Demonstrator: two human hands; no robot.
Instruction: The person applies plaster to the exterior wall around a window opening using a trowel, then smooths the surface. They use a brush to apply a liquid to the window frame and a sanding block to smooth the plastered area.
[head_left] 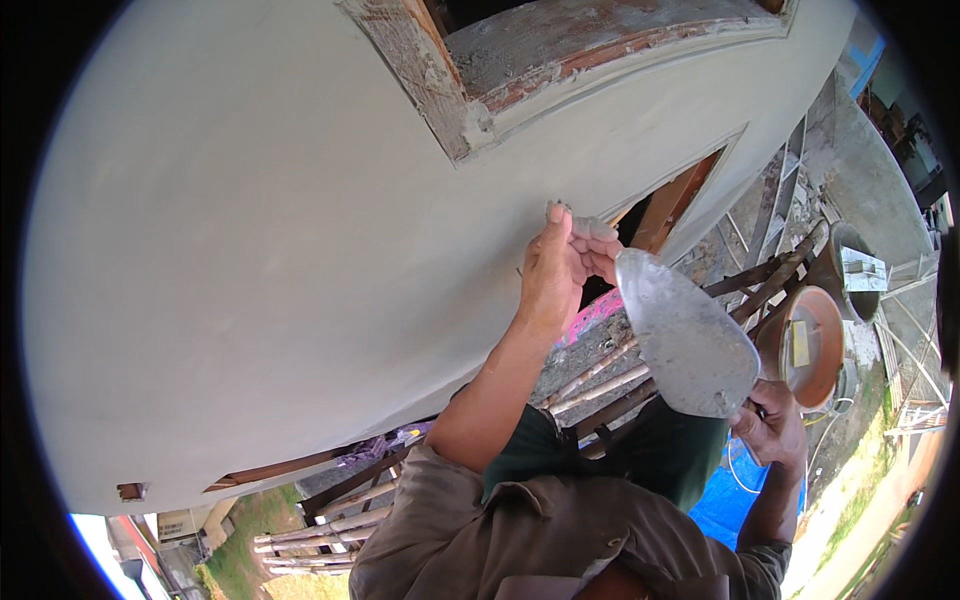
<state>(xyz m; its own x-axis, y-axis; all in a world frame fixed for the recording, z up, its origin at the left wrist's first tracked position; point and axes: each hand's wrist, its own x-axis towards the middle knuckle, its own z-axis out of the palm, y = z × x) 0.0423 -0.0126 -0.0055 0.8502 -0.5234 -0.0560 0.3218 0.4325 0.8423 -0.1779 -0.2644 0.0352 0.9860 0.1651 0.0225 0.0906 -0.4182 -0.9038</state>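
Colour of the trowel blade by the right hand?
The trowel blade is dull silver-grey with darker smudges; it shows in the head view.

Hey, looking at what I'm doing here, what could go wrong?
The trowel in your right hand could scrape your bare left hand, since its blade edge appears very close to the fingers.
The poles below have gaps between them, so a foot might slip through with your attention on your hands.
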